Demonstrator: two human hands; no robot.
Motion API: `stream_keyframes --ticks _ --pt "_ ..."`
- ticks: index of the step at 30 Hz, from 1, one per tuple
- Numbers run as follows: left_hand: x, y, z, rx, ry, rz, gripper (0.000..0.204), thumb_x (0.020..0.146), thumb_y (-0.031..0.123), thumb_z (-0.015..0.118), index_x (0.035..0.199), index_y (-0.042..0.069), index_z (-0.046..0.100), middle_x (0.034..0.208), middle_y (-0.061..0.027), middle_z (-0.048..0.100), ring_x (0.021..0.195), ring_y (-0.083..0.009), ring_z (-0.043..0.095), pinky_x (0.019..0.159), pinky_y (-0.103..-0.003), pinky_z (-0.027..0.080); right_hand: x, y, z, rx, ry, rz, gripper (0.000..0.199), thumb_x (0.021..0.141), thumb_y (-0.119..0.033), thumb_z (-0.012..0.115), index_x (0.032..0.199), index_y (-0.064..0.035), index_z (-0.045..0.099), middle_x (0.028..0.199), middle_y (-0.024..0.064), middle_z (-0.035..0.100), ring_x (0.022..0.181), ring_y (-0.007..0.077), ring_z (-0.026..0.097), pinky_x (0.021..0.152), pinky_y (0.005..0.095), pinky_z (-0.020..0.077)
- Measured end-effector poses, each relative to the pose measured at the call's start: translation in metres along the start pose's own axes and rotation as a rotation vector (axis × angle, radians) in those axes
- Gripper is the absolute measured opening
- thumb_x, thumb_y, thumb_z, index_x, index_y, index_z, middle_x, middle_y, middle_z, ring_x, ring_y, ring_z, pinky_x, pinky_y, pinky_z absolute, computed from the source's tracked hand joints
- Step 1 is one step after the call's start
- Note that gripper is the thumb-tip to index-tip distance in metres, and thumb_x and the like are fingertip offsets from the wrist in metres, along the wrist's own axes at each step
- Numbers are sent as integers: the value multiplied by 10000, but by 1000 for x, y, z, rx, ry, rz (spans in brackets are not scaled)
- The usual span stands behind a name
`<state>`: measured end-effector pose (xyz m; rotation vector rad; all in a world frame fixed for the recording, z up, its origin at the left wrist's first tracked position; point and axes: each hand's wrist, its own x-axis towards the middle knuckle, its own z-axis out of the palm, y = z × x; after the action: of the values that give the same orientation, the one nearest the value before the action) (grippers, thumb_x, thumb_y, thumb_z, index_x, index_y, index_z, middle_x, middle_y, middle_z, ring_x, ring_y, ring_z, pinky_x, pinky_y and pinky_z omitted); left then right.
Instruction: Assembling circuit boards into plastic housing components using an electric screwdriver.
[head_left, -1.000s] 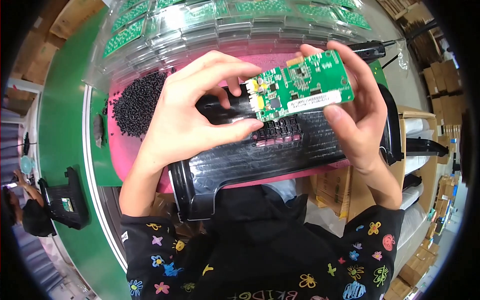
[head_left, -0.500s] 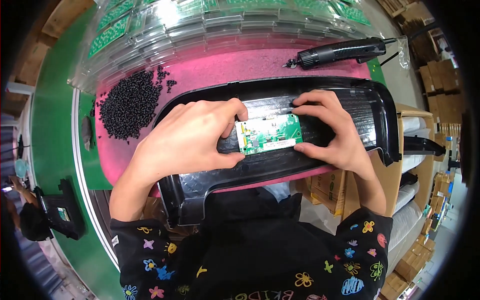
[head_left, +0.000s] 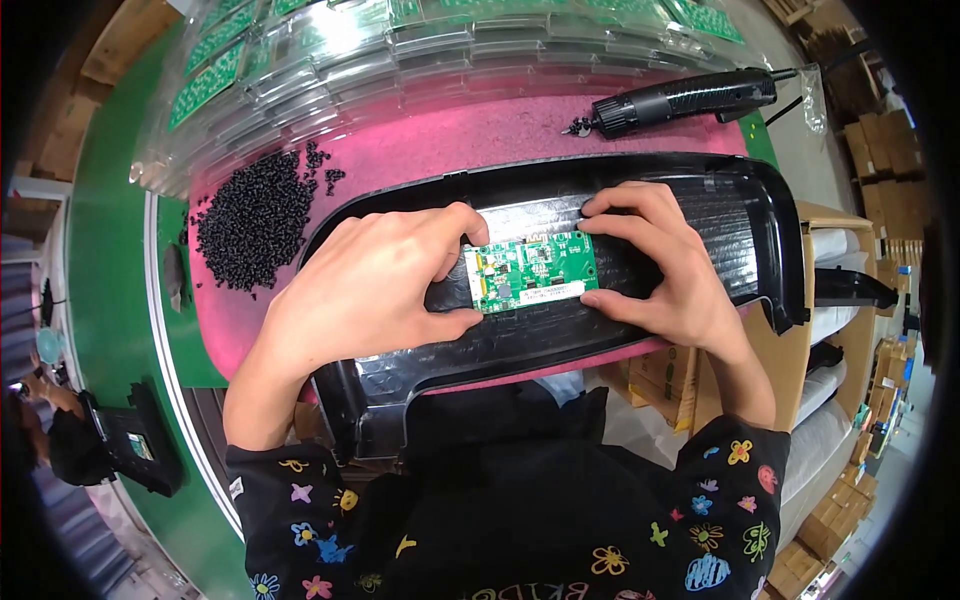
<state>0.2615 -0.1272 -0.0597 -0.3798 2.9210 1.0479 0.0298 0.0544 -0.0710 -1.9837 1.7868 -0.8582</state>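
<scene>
A green circuit board [head_left: 540,268] with a white connector on its left end lies between my hands, over the middle of a long black plastic housing [head_left: 690,230]. My left hand [head_left: 385,275] grips the board's left end, thumb at the near corner and fingers at the far one. At the right end, my right hand [head_left: 665,260] pinches the board's corners between thumb and fingertips. Whether the board touches the housing beneath it, I cannot tell. The housing rests open side up on a pink mat [head_left: 400,140].
A heap of small black screws [head_left: 255,220] lies left of the housing. Behind it lies a black electric screwdriver [head_left: 685,103]. Clear plastic trays [head_left: 430,60] with green boards are stacked at the back. A cardboard box [head_left: 780,370] stands right; another person's hand [head_left: 50,395] is far left.
Both hands still hold the circuit board, which has shifted slightly left and tipped so more of its face shows. At far left, the other person's black part has moved a little.
</scene>
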Motion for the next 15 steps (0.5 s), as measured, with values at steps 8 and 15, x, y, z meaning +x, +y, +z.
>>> stream_keyframes --ticks 8,15 --pt "-1 1 -3 62 5 -16 575 680 195 855 1160 72 564 727 -59 548 651 -258 599 592 -381 458 4 -4 0 4 -4 31 537 643 -82 853 1137 -16 650 1222 131 595 1164 339 534 1015 428 438" --pt "-9 -4 -32 -237 93 12 297 808 137 790 1049 24 657 701 -55 634 592 -149 604 528 -291 449 -3 -17 -23 51 138 216 549 722 -92 783 1228 -7 589 1172 136 629 1128 283 603 1052 379 414"
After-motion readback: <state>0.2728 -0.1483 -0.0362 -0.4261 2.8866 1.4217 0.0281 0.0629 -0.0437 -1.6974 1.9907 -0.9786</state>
